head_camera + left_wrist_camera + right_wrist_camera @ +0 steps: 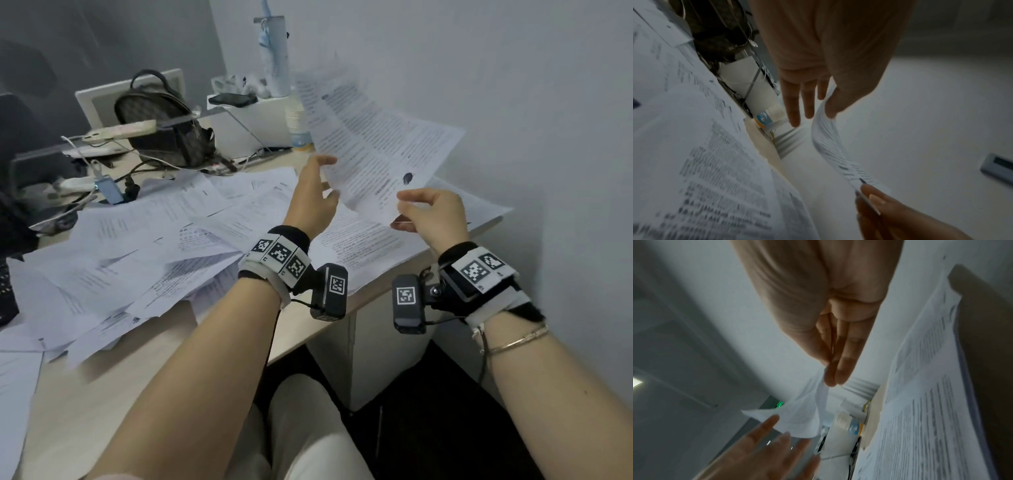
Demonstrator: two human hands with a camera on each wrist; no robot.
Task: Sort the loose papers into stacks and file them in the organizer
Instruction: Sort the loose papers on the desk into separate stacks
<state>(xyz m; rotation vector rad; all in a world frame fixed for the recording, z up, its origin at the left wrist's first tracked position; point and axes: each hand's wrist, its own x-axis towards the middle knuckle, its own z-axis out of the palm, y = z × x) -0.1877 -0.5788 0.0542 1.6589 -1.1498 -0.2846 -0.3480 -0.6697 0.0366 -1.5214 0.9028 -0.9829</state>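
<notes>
We hold one printed sheet (373,147) in the air above the desk (113,383). Our right hand (432,216) pinches its near corner between thumb and fingertips; the right wrist view shows the fingers pressed together on the paper edge. Our left hand (313,197) is at the sheet's left edge, fingers straight and slightly spread. In the left wrist view the thumb and a finger seem to nip that edge, though blur leaves us unsure how firm the hold is.

The sheet's long axis runs away from the right hand, up and to the left toward the wall (513,68), so nearly all of it lies beyond both hands. The right hand is nearer the corner that carries the weight. The loose papers (144,246) lie scattered below and to the left of the left hand, and a flatter pile (370,246) lies directly under both hands.

The head view shows the whole sheet and both piles. The left wrist view shows what it cannot: the sheet edge-on, bowed between the two hands. No view lets us pick out the organizer.
</notes>
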